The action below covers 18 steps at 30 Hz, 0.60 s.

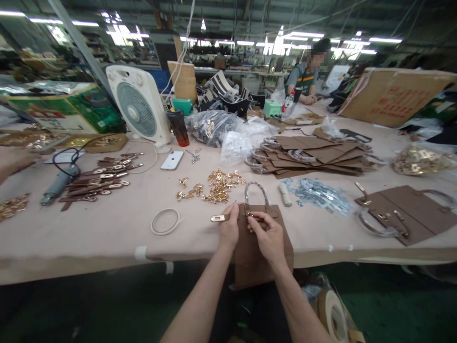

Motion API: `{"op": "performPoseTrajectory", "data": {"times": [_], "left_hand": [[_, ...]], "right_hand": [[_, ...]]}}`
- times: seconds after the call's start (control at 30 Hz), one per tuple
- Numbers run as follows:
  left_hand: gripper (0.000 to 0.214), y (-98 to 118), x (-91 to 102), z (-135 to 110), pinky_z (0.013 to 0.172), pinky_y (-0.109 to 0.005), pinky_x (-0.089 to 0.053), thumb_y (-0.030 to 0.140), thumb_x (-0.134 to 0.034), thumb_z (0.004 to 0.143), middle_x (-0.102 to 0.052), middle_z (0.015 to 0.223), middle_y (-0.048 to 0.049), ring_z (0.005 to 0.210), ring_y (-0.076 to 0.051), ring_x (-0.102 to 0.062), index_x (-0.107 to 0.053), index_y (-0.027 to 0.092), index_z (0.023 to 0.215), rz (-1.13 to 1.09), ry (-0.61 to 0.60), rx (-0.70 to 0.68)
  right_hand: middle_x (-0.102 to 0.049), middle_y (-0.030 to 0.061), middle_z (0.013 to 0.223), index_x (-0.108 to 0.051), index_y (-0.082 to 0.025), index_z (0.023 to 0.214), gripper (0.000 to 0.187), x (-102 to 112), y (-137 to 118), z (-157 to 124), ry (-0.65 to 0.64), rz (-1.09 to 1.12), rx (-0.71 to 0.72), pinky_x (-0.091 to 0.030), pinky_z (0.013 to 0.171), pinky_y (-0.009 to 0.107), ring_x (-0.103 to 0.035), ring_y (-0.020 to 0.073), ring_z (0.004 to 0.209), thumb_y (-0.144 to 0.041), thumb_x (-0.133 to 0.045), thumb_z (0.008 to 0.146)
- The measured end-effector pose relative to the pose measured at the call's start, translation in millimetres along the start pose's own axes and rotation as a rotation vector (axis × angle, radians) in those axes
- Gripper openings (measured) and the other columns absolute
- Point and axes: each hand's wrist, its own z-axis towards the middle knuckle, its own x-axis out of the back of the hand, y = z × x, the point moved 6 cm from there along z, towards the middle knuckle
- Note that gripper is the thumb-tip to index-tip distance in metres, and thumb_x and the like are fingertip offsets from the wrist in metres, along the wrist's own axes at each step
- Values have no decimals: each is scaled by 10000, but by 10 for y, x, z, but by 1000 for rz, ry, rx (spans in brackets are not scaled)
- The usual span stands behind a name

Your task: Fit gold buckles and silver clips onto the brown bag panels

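Note:
A brown handbag panel [262, 264] with a plastic-wrapped handle [256, 184] hangs over the table's front edge before me. My left hand [229, 229] is closed at its left upper edge, gripping a brown strap whose end with a gold metal plate [218, 218] sticks out to the left. My right hand [269, 234] rests against the panel, fingers pinched near the handle base around a small, shiny piece that is mostly hidden. Just beyond my hands lies a pile of gold metal fittings [219, 186]. Flat silver metal plates [319, 194] are heaped to the right.
A tape roll [165, 222], straps [94, 183], grey cylindrical tool [59, 185] and phone [172, 160] lie left. A fan [137, 105] and dark cup [178, 128] stand behind. Stacked brown panels [317, 155] and another bag panel [414, 212] lie right. A person [303, 78] sits across.

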Motion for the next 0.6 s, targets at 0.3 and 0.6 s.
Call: {"op": "performPoseTrajectory", "data": {"times": [0.3, 0.6], "left_hand": [[376, 14, 7, -10, 1042, -383, -507, 452, -492, 1045, -775, 1083, -68, 1069, -229, -700, -789, 220, 1027, 55, 31, -99], [362, 103, 23, -41, 972, -365, -520, 426, -494, 1060, -742, 1014, -63, 1015, -218, -687, -786, 215, 1024, 70, 34, -183]], "right_hand": [[-737, 36, 755, -730, -170, 1005, 331, -75, 25, -17, 66, 6, -1, -595, 634, 278, -702, 168, 652, -450, -788, 838], [-722, 46, 770, -782, -151, 1066, 371, -114, 48, 0, 50, -87, 23, -557, 578, 265, -657, 152, 612, -451, -756, 849]]}}
